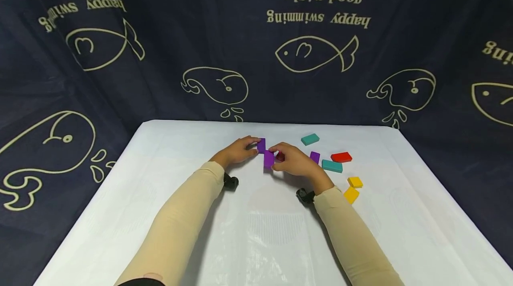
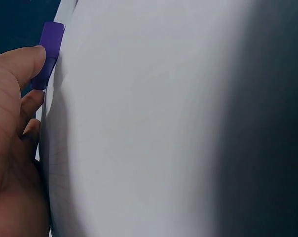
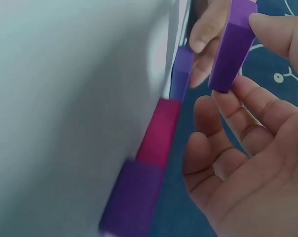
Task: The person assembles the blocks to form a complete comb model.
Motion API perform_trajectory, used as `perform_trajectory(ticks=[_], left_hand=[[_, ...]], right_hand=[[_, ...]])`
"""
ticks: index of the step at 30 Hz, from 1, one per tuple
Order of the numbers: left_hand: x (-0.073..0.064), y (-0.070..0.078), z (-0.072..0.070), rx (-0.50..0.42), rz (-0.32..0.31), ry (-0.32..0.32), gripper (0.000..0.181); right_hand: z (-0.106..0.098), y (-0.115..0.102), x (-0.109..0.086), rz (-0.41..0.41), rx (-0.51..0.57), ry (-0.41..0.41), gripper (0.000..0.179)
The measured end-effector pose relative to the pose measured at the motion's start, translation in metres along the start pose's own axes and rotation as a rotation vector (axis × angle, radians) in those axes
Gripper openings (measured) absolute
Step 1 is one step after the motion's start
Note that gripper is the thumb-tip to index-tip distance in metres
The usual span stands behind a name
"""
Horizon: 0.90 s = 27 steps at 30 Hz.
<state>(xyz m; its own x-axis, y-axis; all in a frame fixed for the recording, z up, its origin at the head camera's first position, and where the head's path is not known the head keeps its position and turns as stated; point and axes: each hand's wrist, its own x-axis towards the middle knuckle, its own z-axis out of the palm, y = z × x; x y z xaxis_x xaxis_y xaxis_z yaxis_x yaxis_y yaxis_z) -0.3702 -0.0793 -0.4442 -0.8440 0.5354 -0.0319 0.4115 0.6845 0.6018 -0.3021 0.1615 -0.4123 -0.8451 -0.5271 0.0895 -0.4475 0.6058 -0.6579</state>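
My left hand (image 1: 239, 149) pinches a purple block (image 1: 261, 144) near the back of the white table; thumb and block also show at the edge of the left wrist view. A second purple block (image 3: 233, 47) is pinched between the thumb and fingers of my right hand (image 1: 295, 161), held above the tabletop. Under that hand lies a red block (image 3: 161, 131), mostly covered in the head view. In the right wrist view it sits in a row between the left hand's block and another purple block (image 3: 131, 200).
Right of my right hand lie a purple block (image 1: 315, 157), a teal block (image 1: 331, 166), a red block (image 1: 341, 157) and two yellow blocks (image 1: 351, 195). Another teal block (image 1: 310, 139) lies farther back. A dark printed cloth (image 1: 256, 99) hangs behind the white table (image 1: 272, 250).
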Motion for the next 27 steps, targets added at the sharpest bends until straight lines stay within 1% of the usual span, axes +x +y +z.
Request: perform_trajectory(ticks=[4, 7, 11, 18, 22, 27], left_hand=[[-0.001, 0.000, -0.001, -0.007, 0.019, 0.000, 0.050], [-0.002, 0.001, -0.002, -0.027, 0.017, 0.001, 0.050], [-0.004, 0.003, -0.003, -0.050, 0.011, 0.001, 0.050], [-0.004, 0.004, -0.004, -0.031, 0.018, -0.011, 0.050], [-0.004, 0.002, -0.003, -0.029, 0.018, -0.012, 0.050], [-0.004, 0.003, -0.004, -0.038, 0.003, -0.017, 0.050]], right_hand=[[0.006, -0.004, 0.009, -0.026, -0.038, -0.005, 0.052], [0.009, -0.005, 0.015, -0.025, -0.078, -0.004, 0.052], [0.012, -0.007, 0.021, -0.004, -0.096, -0.013, 0.053], [0.019, -0.007, 0.024, 0.067, -0.096, -0.056, 0.054], [0.024, -0.005, 0.026, 0.063, -0.130, -0.059, 0.054], [0.025, -0.006, 0.027, 0.066, -0.159, -0.050, 0.054]])
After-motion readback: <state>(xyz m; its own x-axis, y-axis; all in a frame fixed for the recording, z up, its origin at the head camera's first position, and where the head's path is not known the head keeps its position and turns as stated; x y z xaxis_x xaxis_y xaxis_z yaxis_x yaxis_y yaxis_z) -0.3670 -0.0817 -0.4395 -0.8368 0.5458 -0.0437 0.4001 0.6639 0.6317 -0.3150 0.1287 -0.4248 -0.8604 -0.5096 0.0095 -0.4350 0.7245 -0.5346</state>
